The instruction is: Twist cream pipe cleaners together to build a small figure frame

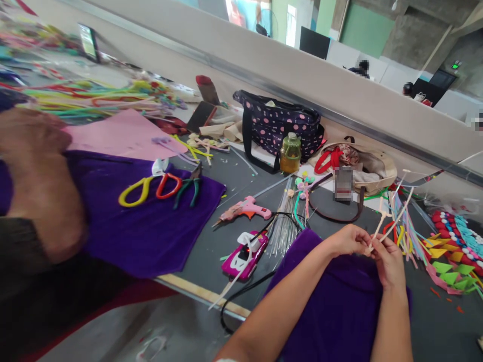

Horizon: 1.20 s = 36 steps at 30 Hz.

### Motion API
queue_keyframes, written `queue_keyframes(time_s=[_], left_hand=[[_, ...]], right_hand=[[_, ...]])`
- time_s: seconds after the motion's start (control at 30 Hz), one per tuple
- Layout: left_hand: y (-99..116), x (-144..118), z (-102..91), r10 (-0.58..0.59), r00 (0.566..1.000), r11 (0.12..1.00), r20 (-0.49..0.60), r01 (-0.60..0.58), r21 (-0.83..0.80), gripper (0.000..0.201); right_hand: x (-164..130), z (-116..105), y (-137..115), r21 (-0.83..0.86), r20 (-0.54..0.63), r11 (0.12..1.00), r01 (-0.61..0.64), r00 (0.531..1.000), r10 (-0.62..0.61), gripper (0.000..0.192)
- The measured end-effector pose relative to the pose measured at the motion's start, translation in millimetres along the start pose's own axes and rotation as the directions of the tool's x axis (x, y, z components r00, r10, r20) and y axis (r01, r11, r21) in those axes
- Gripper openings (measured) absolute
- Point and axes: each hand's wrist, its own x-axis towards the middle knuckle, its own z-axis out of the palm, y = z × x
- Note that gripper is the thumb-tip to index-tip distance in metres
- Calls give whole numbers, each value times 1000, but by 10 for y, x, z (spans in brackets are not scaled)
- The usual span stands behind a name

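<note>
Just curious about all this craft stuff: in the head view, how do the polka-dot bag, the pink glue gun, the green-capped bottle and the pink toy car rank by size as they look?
1. polka-dot bag, clearly largest.
2. and 3. pink glue gun and pink toy car: look alike, and the car lies nearer the camera, so unranked.
4. green-capped bottle, smallest.

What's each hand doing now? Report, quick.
Left hand: fingers pinched shut on the thin cream pipe-cleaner stems.
Right hand: fingers closed on the same stems.
</note>
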Motion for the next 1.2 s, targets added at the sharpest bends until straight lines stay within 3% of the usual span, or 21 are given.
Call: queue_keyframes(time_s=[0.27, 0.4, 0.47, 0.57, 0.67, 0.77, 0.87, 1.0, 1.2], left_hand=[[-40, 46, -55, -15, 1000, 996, -18, 16, 92, 38], [-50, 49, -99, -2, 1000, 977, -29, 8, 213, 36], [-49, 51, -82, 10, 996, 952, -84, 17, 306, 36], [-23, 41, -16, 29, 985, 859, -173, 64, 508, 35], [26, 8, 70, 98, 966, 682, -239, 110, 723, 26], [68, -26, 150, 207, 955, 495, -211, 84, 865, 18], [77, -43, 208, 252, 949, 384, -187, 79, 920, 12], [49, -46, 248, 299, 935, 309, -190, 94, 946, 7], [36, -46, 283, 322, 929, 314, -185, 79, 946, 8]], right_hand=[[85, 12, 26, 43, -117, 995, 91, 990, -85, 25], [111, 12, 38, 36, -165, 988, 149, 976, -141, 27], [111, 12, 44, 6, -182, 987, 163, 970, -160, 28], [103, 21, 52, -47, -173, 985, 165, 970, -171, 28], [96, 36, 55, -71, -188, 983, 168, 966, -179, 28], [96, 42, 58, -88, -237, 980, 180, 951, -196, 28], [106, 38, 72, -113, -269, 976, 186, 940, -211, 29], [126, 39, 99, -118, -304, 973, 197, 926, -224, 31], [126, 50, 104, -117, -330, 969, 217, 912, -244, 32]])
